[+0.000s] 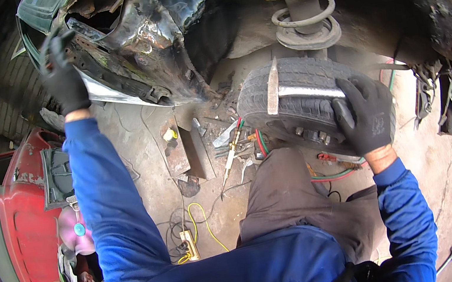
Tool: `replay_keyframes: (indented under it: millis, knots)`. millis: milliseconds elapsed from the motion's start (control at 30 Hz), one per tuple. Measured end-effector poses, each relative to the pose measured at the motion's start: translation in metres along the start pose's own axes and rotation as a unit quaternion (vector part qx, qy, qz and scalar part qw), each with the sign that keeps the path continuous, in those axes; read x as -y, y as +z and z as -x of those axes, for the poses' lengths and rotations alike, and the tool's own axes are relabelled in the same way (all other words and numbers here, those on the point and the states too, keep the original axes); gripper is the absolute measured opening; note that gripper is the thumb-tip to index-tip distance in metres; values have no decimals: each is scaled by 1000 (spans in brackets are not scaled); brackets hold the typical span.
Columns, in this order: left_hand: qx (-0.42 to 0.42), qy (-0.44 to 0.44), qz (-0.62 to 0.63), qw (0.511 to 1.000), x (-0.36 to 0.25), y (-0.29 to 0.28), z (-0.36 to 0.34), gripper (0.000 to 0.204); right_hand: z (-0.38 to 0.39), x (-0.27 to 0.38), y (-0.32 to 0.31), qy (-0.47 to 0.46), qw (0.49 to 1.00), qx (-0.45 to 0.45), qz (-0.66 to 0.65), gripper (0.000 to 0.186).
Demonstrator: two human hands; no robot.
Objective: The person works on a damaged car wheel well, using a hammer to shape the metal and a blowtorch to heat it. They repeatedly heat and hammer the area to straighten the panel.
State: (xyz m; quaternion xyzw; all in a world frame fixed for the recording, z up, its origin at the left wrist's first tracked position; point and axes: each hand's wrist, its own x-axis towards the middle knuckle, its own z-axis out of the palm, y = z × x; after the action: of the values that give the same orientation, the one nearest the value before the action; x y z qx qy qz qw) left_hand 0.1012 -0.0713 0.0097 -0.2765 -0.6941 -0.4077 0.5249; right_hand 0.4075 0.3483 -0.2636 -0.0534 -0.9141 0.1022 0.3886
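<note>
My right hand (366, 113), in a black glove, is closed round the shiny metal handle of a chipping hammer (273, 89). The hammer is in front of a tyre (251, 94), its narrow head upright with the pointed end up. I cannot tell whether it touches the rubber. My left hand (64, 78), also gloved in black, is raised at the far left by the edge of a torn, rusty car body section (139, 33). Its fingers are stretched upward and somewhat apart, slightly blurred, with no tool visible in them.
Above the tyre stands a coil spring (302, 6) on its strut. On the concrete floor lie a gas torch (232, 155), hoses, loose tools, a metal channel (197, 152) and a power strip (189, 245) with yellow cable. A red car body (28, 228) and pink fan (74, 231) are at left.
</note>
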Motion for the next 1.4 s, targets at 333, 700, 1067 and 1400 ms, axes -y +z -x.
replay_keyframes:
  millis: [333,700,1067,1400]
  knots:
    - [236,291,349,859,-223,-133,14,25,1,-3,1,-6,999,3,37,44]
    - [328,218,577,715,-233,-142,70,20,-1,0,-3,-4,998,24,56,43]
    - [349,200,662,632,-228,-149,93,17,-4,6,-11,4,997,48,60,43]
    - [361,192,730,547,-220,-154,107,14,-7,14,-19,16,993,75,92,42]
